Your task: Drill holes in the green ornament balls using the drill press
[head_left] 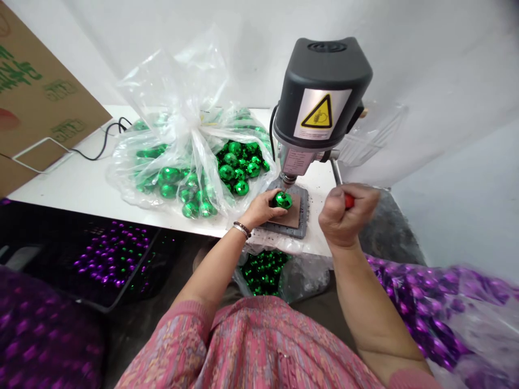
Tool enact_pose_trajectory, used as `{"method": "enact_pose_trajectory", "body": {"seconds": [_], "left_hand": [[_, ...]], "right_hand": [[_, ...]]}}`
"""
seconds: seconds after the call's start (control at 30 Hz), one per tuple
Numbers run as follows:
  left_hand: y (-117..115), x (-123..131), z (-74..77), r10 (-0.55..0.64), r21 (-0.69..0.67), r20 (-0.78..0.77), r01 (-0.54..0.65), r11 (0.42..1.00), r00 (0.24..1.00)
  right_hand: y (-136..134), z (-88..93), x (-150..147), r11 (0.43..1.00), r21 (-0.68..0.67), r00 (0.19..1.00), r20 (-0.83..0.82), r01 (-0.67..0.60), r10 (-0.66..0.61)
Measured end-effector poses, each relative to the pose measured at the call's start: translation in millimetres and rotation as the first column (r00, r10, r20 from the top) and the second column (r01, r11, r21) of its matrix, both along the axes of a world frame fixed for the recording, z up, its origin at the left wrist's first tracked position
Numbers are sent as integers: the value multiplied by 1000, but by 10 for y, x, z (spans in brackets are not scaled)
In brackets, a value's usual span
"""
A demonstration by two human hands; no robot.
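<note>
My left hand [261,209] grips a shiny green bauble [283,200] against a brown pad [295,210] on the grey base plate [300,229] of a bench drill. The drill's chuck [288,179] sits directly above the bauble, very close to its top. My right hand [344,213] forms a fist around the red grip [348,201] of the drill's metal feed lever [335,170]. The black drill head [322,89] carries a yellow warning label [317,112].
On the white table [81,189], a clear plastic bag [190,167] holds many green baubles. Below the table edge lie more green baubles [263,273]. A black crate [111,254] holds purple baubles, and bagged purple baubles [430,302] lie to the right. A cardboard sheet [36,92] leans at the left.
</note>
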State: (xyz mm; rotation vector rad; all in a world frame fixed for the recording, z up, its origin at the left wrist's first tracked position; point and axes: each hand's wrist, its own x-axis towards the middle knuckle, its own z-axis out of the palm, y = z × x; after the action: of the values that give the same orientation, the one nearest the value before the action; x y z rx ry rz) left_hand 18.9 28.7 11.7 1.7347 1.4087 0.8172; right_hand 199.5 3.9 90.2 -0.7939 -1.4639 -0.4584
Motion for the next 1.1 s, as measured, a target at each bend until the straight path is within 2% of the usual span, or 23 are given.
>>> {"method": "enact_pose_trajectory", "body": {"seconds": [0.07, 0.17, 0.23, 0.3, 0.37, 0.4, 0.47, 0.53, 0.57, 0.6, 0.67, 0.73, 0.8, 0.87, 0.9, 0.97, 1.03, 1.1], "left_hand": [[-9, 8, 6, 7, -11, -14, -7, 1000, 1000], [-81, -12, 28, 2, 14, -36, -1, 1000, 999], [-178, -75, 43, -67, 83, -52, 71, 994, 996], [-297, -180, 64, -159, 155, -67, 167, 974, 985], [-396, -304, 104, -191, 175, -34, 194, 965, 981], [-420, -366, 136, -151, 164, -4, 149, 975, 989], [-399, -472, 216, 53, 148, -6, -52, 988, 999], [-290, -549, 291, 291, 187, -164, -261, 947, 942], [-216, -577, 314, 354, 213, -286, -301, 930, 891], [-139, -597, 325, 366, 224, -413, -297, 928, 834], [-1, -623, 306, 297, 184, -622, -234, 955, 724], [88, -637, 257, 246, 143, -727, -210, 967, 641], [121, -648, 220, 266, 154, -748, -231, 961, 608], [105, -658, 222, 328, 195, -686, -270, 943, 650], [81, -659, 237, 362, 212, -610, -295, 932, 705], [7, -642, 282, 388, 182, -355, -344, 921, 851], [-86, -591, 315, 317, 35, -27, -316, 948, 948], [-173, -505, 317, 233, -134, 218, -208, 969, 948]], "right_hand": [[47, 193, -9, 1000, -30, 998, -61, -9, 7], [158, 569, 7, 974, -215, 988, -147, -67, 36], [220, 767, 20, 939, -332, 985, -166, -92, 38], [247, 869, 20, 917, -384, 981, -188, -109, 38], [241, 889, 7, 917, -381, 977, -208, -120, 41], [232, 881, -1, 920, -373, 976, -212, -121, 43], [214, 857, -13, 926, -358, 977, -210, -119, 45], [209, 835, -13, 928, -353, 979, -197, -115, 46], [212, 825, -7, 930, -350, 981, -191, -112, 46], [216, 815, 1, 933, -343, 982, -184, -109, 47], [226, 792, 22, 940, -325, 984, -168, -106, 53], [229, 765, 42, 947, -305, 986, -153, -106, 61], [219, 745, 55, 949, -296, 988, -133, -109, 72], [202, 747, 56, 946, -301, 988, -123, -123, 89], [194, 760, 53, 941, -310, 987, -122, -134, 100], [190, 816, 39, 926, -347, 984, -144, -148, 103], [213, 910, 22, 893, -430, 981, -183, -134, 59], [269, 1031, 8, 843, -529, 978, -207, -101, -13]]}}
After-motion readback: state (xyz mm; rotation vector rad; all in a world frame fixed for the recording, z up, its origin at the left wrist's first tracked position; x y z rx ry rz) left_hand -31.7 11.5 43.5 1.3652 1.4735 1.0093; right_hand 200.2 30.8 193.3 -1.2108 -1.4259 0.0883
